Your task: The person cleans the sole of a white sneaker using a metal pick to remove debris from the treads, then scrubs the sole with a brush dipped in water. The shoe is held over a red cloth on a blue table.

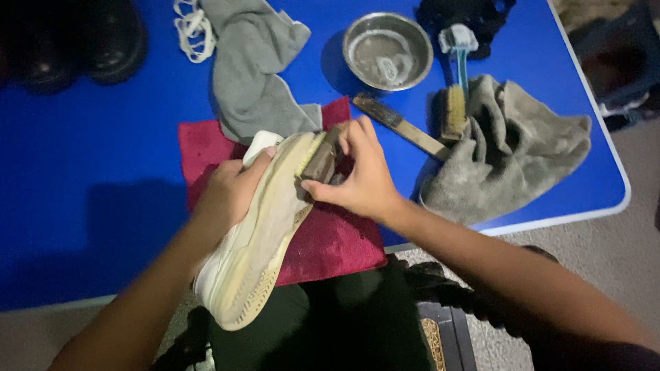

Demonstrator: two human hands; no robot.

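Head view: the left hand [230, 192] grips a white low sneaker [258, 240], turned sole-up over a crimson cloth [330, 240] at the near edge of the blue table [103, 172]. The right hand [361, 175] pinches a small brown wooden brush [322, 159] against the sole's far end. A steel bowl [388, 49] stands farther off, a grey-beige towel [512, 151] lies right.

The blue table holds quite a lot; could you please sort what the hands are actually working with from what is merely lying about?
In use:
left hand gripping the white shoe
right hand pressing a small brush to the sole
red cloth beneath

Lying about:
steel bowl
long wooden brush
blue-handled brush
grey rag
grey towel
laces
dark shoes
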